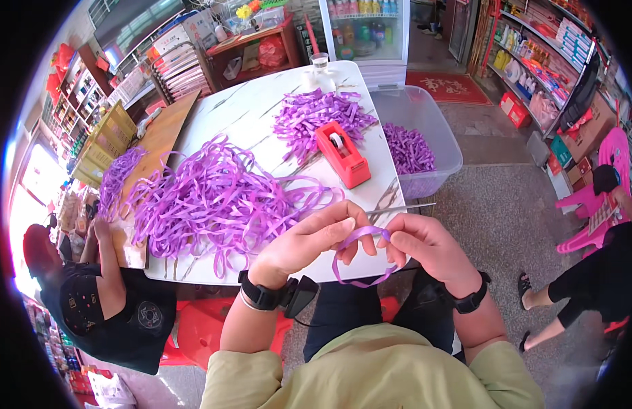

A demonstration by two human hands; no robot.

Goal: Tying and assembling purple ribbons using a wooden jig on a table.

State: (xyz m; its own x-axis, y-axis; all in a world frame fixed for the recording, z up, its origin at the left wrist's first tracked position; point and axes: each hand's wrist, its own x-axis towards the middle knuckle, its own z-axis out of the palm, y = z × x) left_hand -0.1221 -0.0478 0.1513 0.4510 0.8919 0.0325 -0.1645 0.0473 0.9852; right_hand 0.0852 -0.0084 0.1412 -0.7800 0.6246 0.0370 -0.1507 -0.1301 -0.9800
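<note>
Between my two hands, just over the near edge of the table, is a narrow purple ribbon [368,281] that hangs in a loop. My left hand [322,235] has the ribbon running over its curled fingers. At the other side of the loop, my right hand [432,249] pinches the ribbon between thumb and fingers. Behind the fingertips a thin silver rod [418,205] sticks out to the right; I cannot tell whether a hand holds it. A big tangled heap of purple ribbon loops [207,198] lies left of my hands.
On the white marbled table [224,109] stand a red tape dispenser [343,155] and a pile of short purple ribbon pieces [309,123]. A clear plastic bin [449,146] at the right holds more purple pieces. A person [91,293] works at the left; another person [589,273] is at the right.
</note>
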